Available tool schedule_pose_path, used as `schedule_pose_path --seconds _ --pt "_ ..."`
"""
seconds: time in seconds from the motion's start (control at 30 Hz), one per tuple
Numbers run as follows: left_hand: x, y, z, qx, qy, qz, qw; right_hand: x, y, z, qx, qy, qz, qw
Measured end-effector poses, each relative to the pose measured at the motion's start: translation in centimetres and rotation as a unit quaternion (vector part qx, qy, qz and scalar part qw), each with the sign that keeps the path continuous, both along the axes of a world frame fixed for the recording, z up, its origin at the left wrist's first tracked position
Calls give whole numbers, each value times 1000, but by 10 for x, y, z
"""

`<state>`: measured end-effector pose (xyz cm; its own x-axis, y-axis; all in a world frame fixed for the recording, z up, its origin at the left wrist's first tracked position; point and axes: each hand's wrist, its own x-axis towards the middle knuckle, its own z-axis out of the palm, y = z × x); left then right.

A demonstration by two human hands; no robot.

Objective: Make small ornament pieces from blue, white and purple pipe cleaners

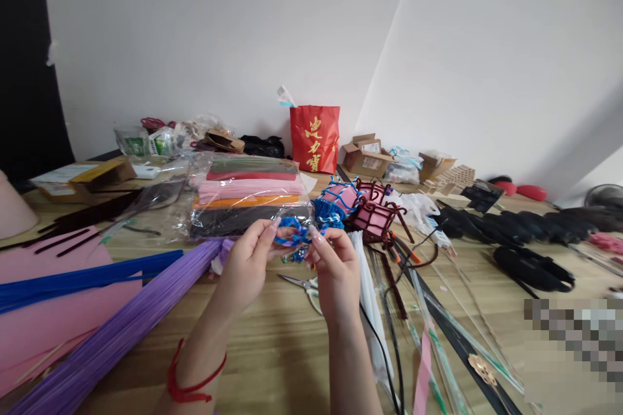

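Note:
My left hand (246, 260) and my right hand (333, 266) meet above the wooden table (272, 343), both pinching a small blue pipe-cleaner piece (293, 233) held between the fingertips. A red cord circles my left wrist. Just behind the hands stand a blue pipe-cleaner lantern (335, 202) and a dark red one with pink panels (377, 213). Scissors (304, 285) lie on the table under the hands.
Purple (121, 324) and blue pipe-cleaner bundles (78, 280) and pink sheets lie at the left. Bagged coloured pipe cleaners (248, 198) sit behind. A red bag (314, 137), cardboard boxes (367, 155) and black hairpieces (525, 240) fill the back and right. Long wrapped sticks lie at the front right.

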<state>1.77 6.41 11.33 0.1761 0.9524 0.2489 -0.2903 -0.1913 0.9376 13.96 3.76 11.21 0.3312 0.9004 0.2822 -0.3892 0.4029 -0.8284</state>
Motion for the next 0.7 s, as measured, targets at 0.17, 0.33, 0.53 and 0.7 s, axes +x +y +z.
schedule_pose_path --seconds 0.17,0.33,0.53,0.7 --pt "1 -2 0 -5 2 2 1000 2 3 -2 -31 79 -8 996" --pt "0 -4 0 5 42 6 999 3 1 2 -56 108 4 993" --pt "3 -4 6 22 43 19 999 2 0 2 -18 -22 -65 997" --pt "6 -6 6 33 74 -21 996 1 0 1 -24 -65 -71 995"
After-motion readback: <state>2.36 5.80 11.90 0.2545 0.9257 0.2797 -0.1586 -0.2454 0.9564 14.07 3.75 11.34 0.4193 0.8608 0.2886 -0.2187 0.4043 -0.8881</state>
